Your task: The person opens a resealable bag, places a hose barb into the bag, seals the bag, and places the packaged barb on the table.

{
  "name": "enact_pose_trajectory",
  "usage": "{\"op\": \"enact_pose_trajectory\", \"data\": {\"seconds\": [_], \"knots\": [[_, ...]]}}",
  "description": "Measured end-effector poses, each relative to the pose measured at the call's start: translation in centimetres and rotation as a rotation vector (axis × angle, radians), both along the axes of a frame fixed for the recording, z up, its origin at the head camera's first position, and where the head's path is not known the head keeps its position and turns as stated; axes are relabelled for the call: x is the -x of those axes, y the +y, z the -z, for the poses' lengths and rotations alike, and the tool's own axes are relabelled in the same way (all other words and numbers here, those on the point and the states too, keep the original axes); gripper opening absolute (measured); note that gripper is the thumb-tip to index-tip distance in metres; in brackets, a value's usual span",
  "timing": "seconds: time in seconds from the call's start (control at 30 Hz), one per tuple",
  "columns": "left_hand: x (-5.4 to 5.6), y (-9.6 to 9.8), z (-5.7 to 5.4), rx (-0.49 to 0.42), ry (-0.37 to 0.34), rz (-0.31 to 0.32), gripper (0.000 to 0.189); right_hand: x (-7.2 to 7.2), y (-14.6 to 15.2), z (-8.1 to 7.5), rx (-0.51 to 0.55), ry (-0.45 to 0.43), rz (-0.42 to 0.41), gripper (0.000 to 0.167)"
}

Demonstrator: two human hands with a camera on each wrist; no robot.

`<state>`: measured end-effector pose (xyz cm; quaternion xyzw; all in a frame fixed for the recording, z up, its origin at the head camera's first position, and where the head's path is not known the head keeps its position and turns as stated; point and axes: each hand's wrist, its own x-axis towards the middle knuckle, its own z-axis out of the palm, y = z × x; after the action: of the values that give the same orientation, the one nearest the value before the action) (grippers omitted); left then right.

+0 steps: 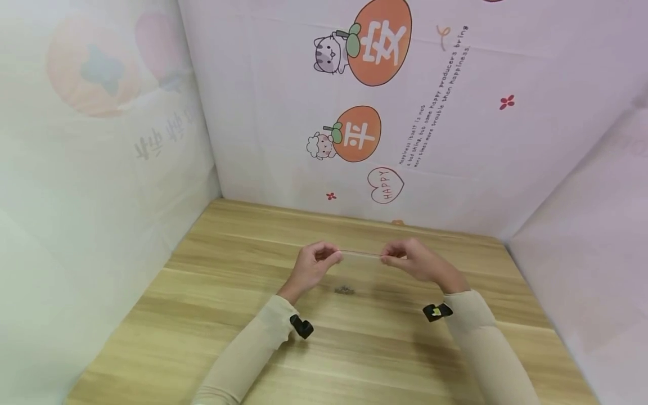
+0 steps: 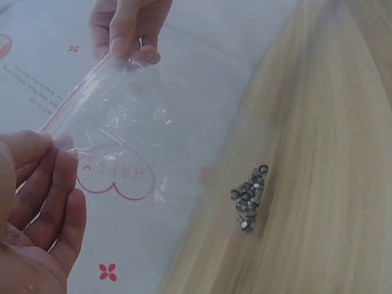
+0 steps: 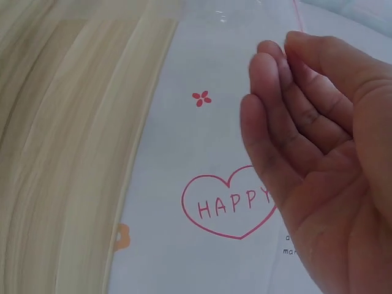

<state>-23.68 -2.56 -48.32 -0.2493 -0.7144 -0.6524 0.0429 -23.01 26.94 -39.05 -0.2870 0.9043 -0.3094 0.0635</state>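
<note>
A clear zip bag (image 2: 177, 110) with a red line along its top edge (image 1: 360, 253) hangs between the two hands. My left hand (image 1: 313, 265) pinches one end of that edge between thumb and index finger. The other end is pinched by my right hand (image 1: 416, 261), its remaining fingers loosely bent in the right wrist view (image 3: 324, 128). Low in the bag sits a small heap of grey metal screws (image 2: 248, 199), seen as a dark cluster above the tabletop in the head view. Stretched between the hands, the top edge runs nearly straight.
Under the hands lies a wood-grain table (image 1: 364, 349). White printed sheets stand as walls behind it (image 1: 283, 140), on the left (image 1: 126, 225) and on the right (image 1: 587, 253). Each beige sleeve has a black wrist camera (image 1: 302, 326) at its cuff.
</note>
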Motion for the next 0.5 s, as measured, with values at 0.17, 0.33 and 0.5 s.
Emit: {"op": "enact_pose_trajectory", "data": {"seconds": [0.17,0.33,0.5], "knots": [[-0.3,-0.1,-0.6,0.011,-0.025,0.040,0.017,-0.5,0.5,0.2,0.041,0.055,0.019,0.007],[-0.6,-0.7,-1.4,0.065,-0.051,0.086,0.022,-1.3,0.8,0.6,0.127,0.062,0.002,0.006],[-0.8,-1.2,-1.8,0.119,-0.035,0.124,0.020,-2.7,0.8,1.0,0.206,0.046,-0.012,0.004]]}}
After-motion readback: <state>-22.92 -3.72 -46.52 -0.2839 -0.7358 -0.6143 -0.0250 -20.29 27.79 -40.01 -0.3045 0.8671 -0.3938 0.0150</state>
